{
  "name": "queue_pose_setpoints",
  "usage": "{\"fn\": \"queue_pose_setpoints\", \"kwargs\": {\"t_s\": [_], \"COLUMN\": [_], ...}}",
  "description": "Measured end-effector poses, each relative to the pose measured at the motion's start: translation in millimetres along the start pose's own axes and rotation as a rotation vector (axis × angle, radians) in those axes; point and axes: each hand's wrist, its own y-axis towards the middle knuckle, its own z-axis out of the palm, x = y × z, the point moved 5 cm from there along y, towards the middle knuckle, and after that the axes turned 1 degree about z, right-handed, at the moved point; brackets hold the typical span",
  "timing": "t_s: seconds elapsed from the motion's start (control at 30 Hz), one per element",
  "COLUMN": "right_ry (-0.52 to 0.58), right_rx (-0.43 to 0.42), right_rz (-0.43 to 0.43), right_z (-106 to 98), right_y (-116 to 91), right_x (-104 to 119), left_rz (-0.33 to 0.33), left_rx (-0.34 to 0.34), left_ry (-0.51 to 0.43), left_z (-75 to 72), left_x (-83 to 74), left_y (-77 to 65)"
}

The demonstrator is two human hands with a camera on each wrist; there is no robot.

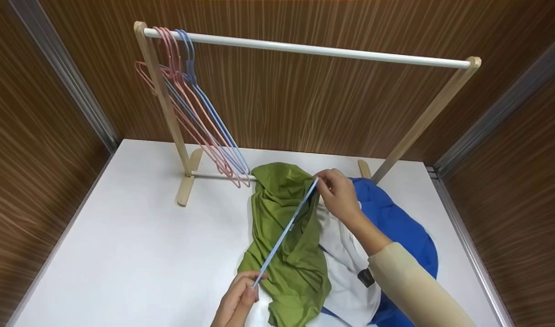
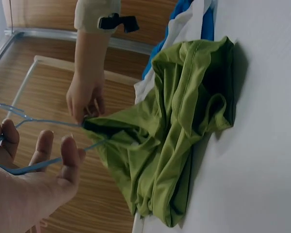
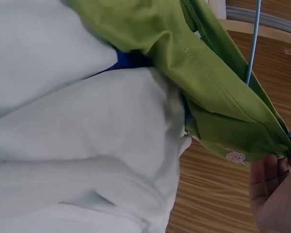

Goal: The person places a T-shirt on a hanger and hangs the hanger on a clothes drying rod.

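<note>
My left hand [image 1: 236,299] grips the lower end of a thin light-blue clothes hanger [image 1: 282,237], which slants up and away over a green shirt [image 1: 291,272]. At the hanger's far end, my right hand [image 1: 340,194] pinches the edge of the shirt's opening and lifts it. In the left wrist view, one end of the hanger [image 2: 99,142] goes into the opening of the shirt [image 2: 169,121]. A small pink print [image 3: 236,156] shows on the cloth near the right fingers in the right wrist view. The rest of the shirt lies crumpled on the white table.
A rack with a white rail [image 1: 304,47] and wooden legs stands at the back. Several pink hangers [image 1: 170,54] and blue hangers [image 1: 189,68] hang at its left end. White cloth [image 1: 345,277] and blue cloth [image 1: 404,231] lie right of the green shirt, under my right forearm.
</note>
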Motion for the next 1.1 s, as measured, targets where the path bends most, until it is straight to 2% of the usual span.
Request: {"fn": "queue_pose_setpoints", "kwargs": {"t_s": [0.13, 0.3, 0.5, 0.67, 0.83, 1.1], "right_ry": [0.045, 0.1, 0.206, 0.26, 0.309, 0.46], "right_rx": [0.014, 0.029, 0.036, 0.039, 0.069, 0.111], "right_rz": [-0.007, 0.015, 0.032, 0.048, 0.066, 0.098], "right_z": [1, 2, 1, -4, -11, -13], "right_y": [0, 0, 3, 2, -3, -11], "right_x": [9, 16, 31, 50, 69, 74], "left_rz": [0.002, 0.046, -0.001, -0.016, 0.03, 0.096], "left_rx": [-0.013, -0.024, -0.098, -0.132, -0.164, -0.194], "left_ry": [0.007, -0.005, -0.021, 0.02, 0.068, 0.095], "left_z": [0.2, 1.8, 9.5, 14.7, 19.5, 31.4], "left_x": [-2.1, -5.4, -5.3, -7.1, -10.4, -12.9], "left_y": [2.6, 5.9, 8.1, 10.3, 11.6, 13.9]}}
